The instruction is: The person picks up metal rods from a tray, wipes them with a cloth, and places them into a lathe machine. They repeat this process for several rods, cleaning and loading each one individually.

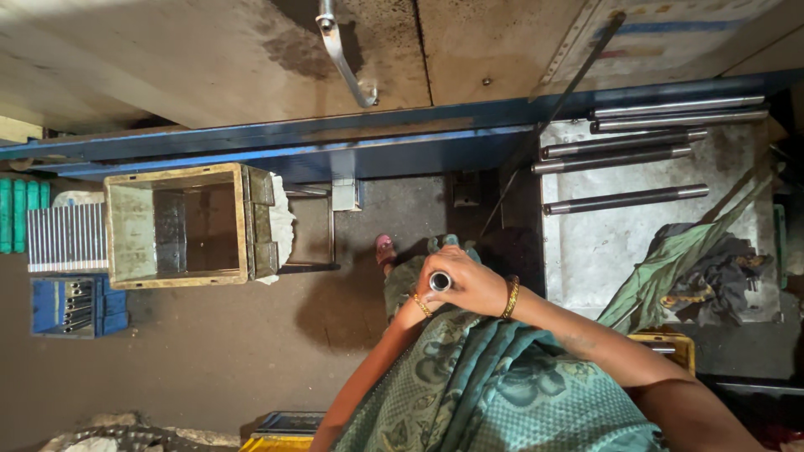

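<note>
My right hand is wrapped around a steel tube that I see end-on, its open round end facing up at me. My left hand sits underneath, mostly hidden by the right hand and the tube; only its wrist with a gold bangle shows. Both hands are held over my lap, above green patterned cloth. Whether the left fingers grip the tube is hidden.
Several steel rods lie on a grey metal table to the right, beside a heap of green and dark cloth. An empty yellowish crate stands left, with a blue box of tools below it. A blue workbench edge crosses ahead.
</note>
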